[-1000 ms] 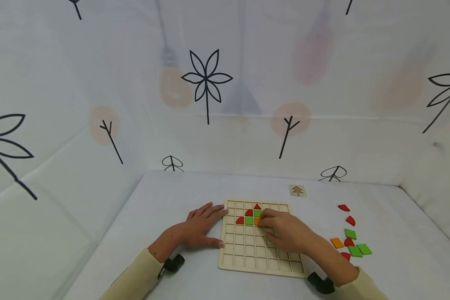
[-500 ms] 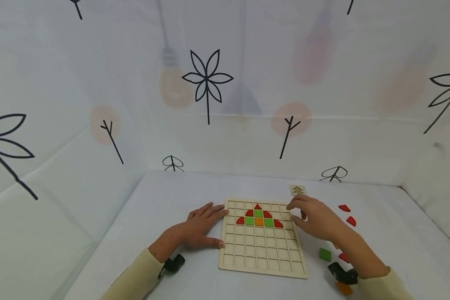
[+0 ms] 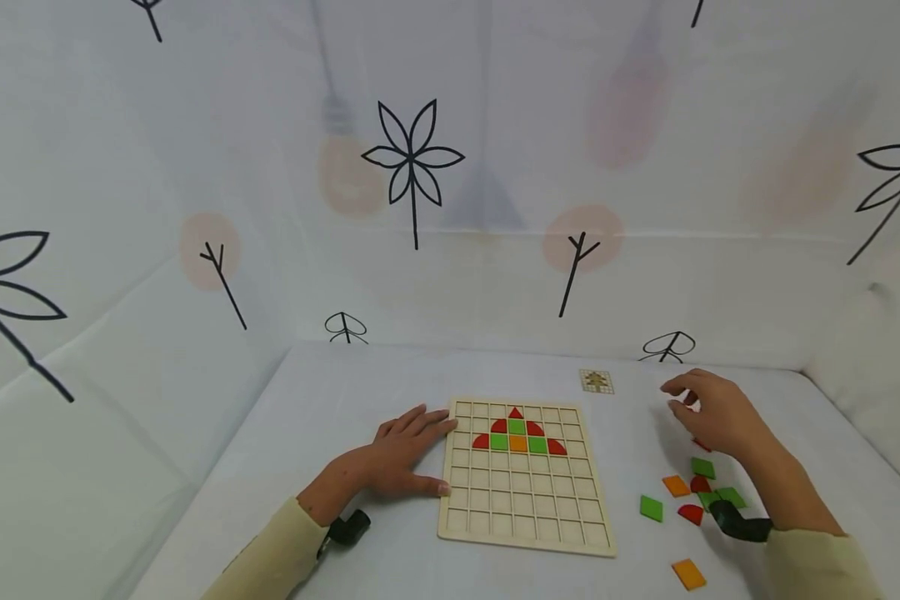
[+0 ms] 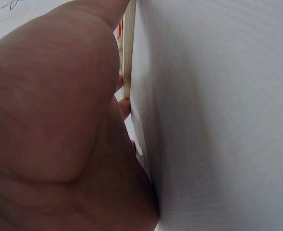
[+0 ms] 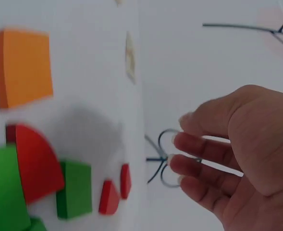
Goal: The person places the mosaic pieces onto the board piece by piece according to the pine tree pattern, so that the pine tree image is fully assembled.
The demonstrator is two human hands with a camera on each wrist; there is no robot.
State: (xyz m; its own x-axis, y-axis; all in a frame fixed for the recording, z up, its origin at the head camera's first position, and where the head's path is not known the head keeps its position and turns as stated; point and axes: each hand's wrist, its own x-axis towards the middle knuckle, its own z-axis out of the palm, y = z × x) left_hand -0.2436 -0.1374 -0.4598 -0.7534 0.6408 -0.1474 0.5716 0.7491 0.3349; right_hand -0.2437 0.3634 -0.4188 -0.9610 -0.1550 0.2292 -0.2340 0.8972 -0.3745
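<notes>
My left hand (image 3: 405, 454) lies with fingers spread, its fingertips and thumb on the left edge of a pale wooden grid board (image 3: 495, 500). In the board's upper rows sit a red triangle (image 3: 515, 413), red quarter-round tiles (image 3: 557, 447), green square tiles (image 3: 537, 444) and one orange square tile (image 3: 518, 443), forming a stepped peak. My right hand (image 3: 720, 412) hovers above the table at the right, fingers loosely bent and holding nothing, as the right wrist view also shows. Under and in front of it lie loose tiles, among them a red quarter-round tile (image 5: 110, 197); the hand hides some in the head view.
A small card with a tree pattern (image 3: 596, 381) lies behind the board. Loose green tiles (image 3: 652, 507), an orange tile (image 3: 688, 574) and red tiles (image 3: 691, 514) are scattered right of the board. White printed cloth (image 3: 487, 292) walls the back and sides.
My right hand has let go of a tile on the board and moved right, over the loose tiles. Red and green tiles show on the peak's right side. My left hand stays put.
</notes>
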